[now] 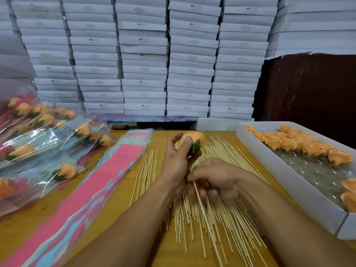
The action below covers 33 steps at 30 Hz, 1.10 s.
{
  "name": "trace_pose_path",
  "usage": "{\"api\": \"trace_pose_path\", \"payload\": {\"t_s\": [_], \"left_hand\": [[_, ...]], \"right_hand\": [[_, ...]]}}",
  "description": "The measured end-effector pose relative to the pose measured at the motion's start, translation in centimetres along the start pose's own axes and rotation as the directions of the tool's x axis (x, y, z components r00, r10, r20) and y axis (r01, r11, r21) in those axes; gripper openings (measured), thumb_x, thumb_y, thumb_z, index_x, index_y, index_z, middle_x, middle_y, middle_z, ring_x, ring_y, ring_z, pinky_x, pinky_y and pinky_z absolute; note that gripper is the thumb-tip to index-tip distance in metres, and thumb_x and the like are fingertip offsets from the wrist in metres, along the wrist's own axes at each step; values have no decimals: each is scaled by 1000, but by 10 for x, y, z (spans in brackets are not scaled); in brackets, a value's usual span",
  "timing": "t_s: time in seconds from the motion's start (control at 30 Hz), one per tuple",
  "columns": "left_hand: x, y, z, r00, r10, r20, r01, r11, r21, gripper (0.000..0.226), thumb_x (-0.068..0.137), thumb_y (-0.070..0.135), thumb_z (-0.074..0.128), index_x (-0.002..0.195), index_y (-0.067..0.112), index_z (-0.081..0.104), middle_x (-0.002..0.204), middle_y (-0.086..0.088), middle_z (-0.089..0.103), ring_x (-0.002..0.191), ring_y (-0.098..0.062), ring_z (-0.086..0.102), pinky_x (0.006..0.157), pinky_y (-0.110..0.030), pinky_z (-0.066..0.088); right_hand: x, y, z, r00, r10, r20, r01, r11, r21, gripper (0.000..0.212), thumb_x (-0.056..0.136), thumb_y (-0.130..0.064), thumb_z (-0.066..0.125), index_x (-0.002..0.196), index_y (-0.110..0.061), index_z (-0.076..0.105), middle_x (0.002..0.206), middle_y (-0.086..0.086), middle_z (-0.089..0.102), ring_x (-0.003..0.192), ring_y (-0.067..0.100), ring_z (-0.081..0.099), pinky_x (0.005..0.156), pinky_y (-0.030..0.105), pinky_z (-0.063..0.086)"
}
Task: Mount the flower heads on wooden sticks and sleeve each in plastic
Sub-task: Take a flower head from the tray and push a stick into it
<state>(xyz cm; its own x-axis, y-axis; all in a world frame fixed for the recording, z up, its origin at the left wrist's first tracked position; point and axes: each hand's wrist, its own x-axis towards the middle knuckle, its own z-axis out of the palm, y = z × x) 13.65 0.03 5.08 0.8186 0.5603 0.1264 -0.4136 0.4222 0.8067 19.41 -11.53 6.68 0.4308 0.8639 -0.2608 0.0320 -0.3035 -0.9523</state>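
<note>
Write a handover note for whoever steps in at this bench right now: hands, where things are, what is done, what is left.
Left hand grips an orange flower head, green base toward the stick.
Right hand pinches one wooden stick, tip pointing up toward the flower.
Loose sticks lie on the table under both hands; unmounted heads sit in the white tray on the right; empty pink sleeves centre-left.
Done: sleeved flowers piled far left.
Left: seat this head, sleeve it, repeat.

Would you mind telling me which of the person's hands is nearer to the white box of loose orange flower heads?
Right. The right hand pinches a stick over the stick pile, on the side toward the white box; the left hand, holding a flower head, is farther away.
</note>
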Motion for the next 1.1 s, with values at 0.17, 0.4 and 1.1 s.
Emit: {"api": "trace_pose_path", "payload": {"t_s": [0.17,0.4,1.1], "left_hand": [[-4,3,-1,988,-8,153,-8,995,101,35,100,23,55,133,15,48,89,-2,74,74,-13,67,73,-34,50],[9,12,-12,979,132,-157,-126,991,50,12,104,18,49,109,15,59,72,-7,64,57,-13,58,59,-29,47],[13,16,-13,967,116,-227,-135,989,-68,11,104,17,52,112,15,59,73,-3,70,63,-12,65,59,-27,54]], "right_hand": [[5,0,-14,949,-8,-317,37,996,86,25,96,-1,43,115,-5,58,57,9,63,38,10,44,31,20,29],[-6,-5,-2,965,-239,-109,231,970,-79,34,109,-32,36,116,-23,68,48,-2,41,35,9,30,33,20,22],[-8,-5,3,963,-232,134,243,967,-78,81,89,0,30,153,-50,30,55,13,55,33,14,34,32,22,26]]}}
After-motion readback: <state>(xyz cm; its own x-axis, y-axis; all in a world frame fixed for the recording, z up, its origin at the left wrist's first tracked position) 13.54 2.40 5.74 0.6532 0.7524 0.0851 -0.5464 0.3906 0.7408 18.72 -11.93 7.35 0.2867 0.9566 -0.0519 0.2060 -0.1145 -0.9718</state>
